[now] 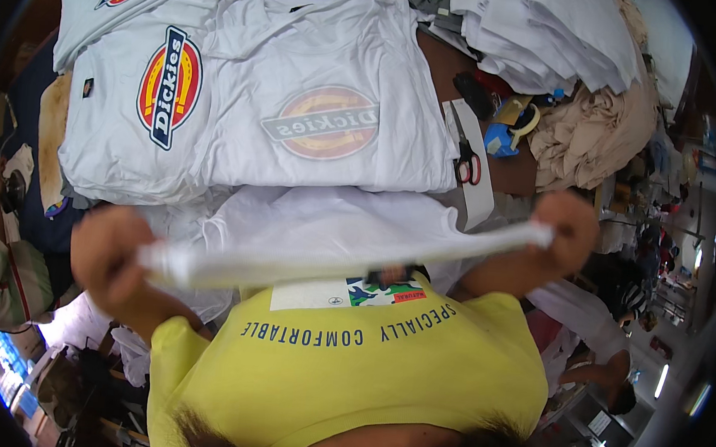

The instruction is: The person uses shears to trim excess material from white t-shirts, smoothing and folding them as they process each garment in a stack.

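Observation:
A white T-shirt is pulled taut between my two hands, its edge forming a blurred band in front of my chest. My left hand is closed round the left end. Slightly higher, my right hand grips the other end. More white cloth lies below and beyond the band; whether it belongs to the same shirt I cannot tell. Just past it, a white T-shirt lies flat on the table, its round print showing through reversed. To its left is a pile of white T-shirts with a red, yellow and dark-blue print.
Scissors with red-and-black handles lie on white card right of the shirts. Nearby are a tape roll on a blue dispenser, beige cloth and a white fabric stack. Another person is at the right.

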{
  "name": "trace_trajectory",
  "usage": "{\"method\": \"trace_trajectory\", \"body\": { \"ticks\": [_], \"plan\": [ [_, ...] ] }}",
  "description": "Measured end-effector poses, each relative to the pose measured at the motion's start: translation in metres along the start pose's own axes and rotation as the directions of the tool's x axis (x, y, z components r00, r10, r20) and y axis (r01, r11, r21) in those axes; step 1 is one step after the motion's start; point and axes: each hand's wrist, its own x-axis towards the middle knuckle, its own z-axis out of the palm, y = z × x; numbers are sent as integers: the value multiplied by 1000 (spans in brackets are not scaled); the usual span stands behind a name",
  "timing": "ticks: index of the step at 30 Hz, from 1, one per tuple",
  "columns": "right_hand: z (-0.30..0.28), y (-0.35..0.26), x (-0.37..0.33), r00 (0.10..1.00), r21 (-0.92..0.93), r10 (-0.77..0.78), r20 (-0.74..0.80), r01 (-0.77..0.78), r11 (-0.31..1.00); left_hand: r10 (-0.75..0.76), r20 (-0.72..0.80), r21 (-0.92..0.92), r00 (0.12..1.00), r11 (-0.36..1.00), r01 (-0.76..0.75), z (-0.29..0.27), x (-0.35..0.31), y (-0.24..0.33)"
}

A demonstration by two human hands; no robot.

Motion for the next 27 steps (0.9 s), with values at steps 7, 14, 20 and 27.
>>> {"method": "trace_trajectory", "body": {
  "ticks": [7,14,20,27],
  "plan": [
    [140,188,146,926,-368,299,-229,-367,854,-474,-205,317,856,795,517,70,38,-238],
    [225,158,89,968,-624,-104,-229,-64,779,5,-401,662,916,693,285,166,21,-185],
    [260,135,27,956,-610,63,286,131,782,-293,109,612,950,773,168,236,-44,-139],
    [216,168,34,981,-768,190,-30,-144,624,-358,18,786,934,583,208,188,-26,-193]
  ]
}}
